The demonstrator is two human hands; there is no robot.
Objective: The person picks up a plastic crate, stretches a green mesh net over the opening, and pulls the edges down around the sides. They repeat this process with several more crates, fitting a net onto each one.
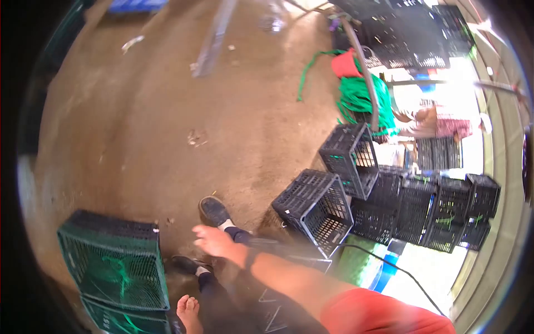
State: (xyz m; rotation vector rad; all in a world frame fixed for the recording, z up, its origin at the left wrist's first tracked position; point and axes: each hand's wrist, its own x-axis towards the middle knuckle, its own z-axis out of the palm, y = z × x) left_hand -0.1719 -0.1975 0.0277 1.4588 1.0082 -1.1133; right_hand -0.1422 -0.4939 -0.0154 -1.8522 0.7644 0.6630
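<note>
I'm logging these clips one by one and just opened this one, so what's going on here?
A person in a red sleeve stands amid plastic crates, with nothing visible in either of the hands. The right hand is held out, open and slightly blurred; the left hand, fingers curled, is nearest two crates with green strands in them. On the opposite side are black crates, a green bundle and a red bucket.

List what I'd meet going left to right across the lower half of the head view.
Dark green crates → left hand → right hand → open black crate → stacked black crates.
</note>
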